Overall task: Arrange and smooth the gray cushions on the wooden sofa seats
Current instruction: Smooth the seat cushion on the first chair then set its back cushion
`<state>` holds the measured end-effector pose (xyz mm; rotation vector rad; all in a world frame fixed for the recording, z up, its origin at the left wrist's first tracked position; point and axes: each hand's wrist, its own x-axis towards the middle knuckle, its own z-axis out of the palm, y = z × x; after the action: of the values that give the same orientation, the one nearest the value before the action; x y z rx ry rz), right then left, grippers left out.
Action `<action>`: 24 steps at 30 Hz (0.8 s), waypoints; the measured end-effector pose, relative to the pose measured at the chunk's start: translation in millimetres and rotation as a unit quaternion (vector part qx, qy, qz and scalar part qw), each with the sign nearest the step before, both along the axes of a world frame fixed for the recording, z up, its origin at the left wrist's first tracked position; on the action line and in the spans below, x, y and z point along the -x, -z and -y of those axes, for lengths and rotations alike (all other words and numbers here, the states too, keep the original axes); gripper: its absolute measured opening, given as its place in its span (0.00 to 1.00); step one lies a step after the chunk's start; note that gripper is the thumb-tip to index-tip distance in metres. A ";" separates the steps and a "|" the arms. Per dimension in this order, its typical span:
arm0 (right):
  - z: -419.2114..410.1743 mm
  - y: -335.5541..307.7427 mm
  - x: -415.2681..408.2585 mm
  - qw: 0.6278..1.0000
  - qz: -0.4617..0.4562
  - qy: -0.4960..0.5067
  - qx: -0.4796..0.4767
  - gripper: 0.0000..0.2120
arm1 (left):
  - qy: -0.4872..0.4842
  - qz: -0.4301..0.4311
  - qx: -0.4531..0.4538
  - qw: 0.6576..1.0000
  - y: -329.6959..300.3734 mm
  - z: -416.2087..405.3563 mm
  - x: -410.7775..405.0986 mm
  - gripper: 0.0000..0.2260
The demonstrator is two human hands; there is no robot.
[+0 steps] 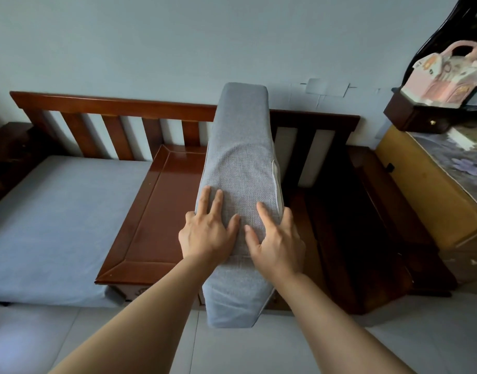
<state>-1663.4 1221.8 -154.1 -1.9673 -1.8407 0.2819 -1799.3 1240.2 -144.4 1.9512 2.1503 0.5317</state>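
Observation:
A gray cushion (241, 163) stands on its edge, narrow side up, between the sofa's middle wooden tray section (161, 211) and the bare dark seat (348, 233) on the right. My left hand (207, 228) lies flat on the cushion's upper edge with fingers spread. My right hand (276, 238) rests beside it, forefinger and thumb straight on the fabric, the other fingers curling over the right side near the zipper seam. A second gray cushion (56, 220) lies flat on the left seat.
The slatted wooden backrest (113, 109) runs along the pale wall. At the right stands a yellow cabinet (431, 201) with a patterned cover, a small dark drawer box (410, 114) and a pink toy house (445, 74). Light floor tiles (259, 352) lie in front.

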 end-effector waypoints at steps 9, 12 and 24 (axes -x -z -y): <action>-61.1 -7.9 3.9 1.000 0.010 0.014 0.024 0.31 | 0.023 0.018 -0.009 1.000 1.1 -64.7 4.6 0.30; -57.3 -8.2 -0.5 0.999 -0.012 0.007 0.035 0.32 | 0.020 0.018 0.014 1.000 0.9 -60.5 1.2 0.30; -133.4 -16.0 -18.6 0.956 -0.262 -0.018 0.132 0.46 | -0.046 0.014 0.073 0.996 -14.8 -119.6 0.5 0.28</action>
<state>-1644.8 1355.2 -138.1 -1.7874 -1.5441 1.0030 -1799.8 1359.8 -129.6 1.7660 2.2020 0.4019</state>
